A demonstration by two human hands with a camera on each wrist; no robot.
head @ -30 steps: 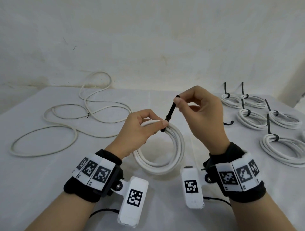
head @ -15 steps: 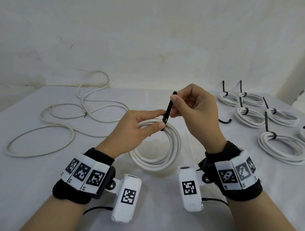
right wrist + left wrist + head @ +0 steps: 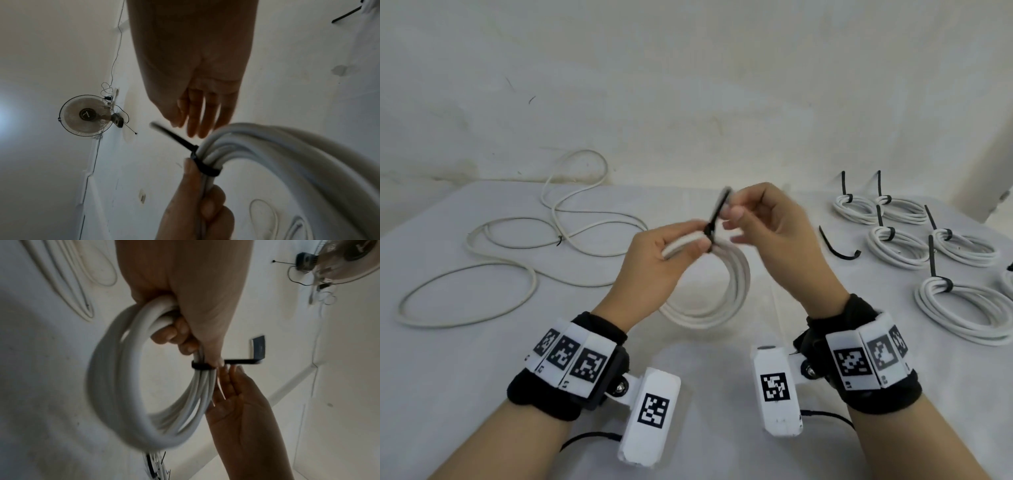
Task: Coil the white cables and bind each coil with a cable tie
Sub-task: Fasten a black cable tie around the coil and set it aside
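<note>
Coils [image 3: 900,241] right; loose cable [image 3: 530,240] left

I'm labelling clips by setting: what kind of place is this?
Probably a plain indoor workroom: a white-covered table against a bare white wall, a wall-mounted fan, and bound cable coils.

White cable coil [image 3: 726,284], upright, apparently cinched by black tie [image 3: 714,222].

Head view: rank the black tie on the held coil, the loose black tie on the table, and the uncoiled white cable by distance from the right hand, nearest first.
1. Black tie on the held coil, beside the right hand, on its left.
2. Loose black tie, on the table to its right.
3. Uncoiled white cable, far left.
</note>
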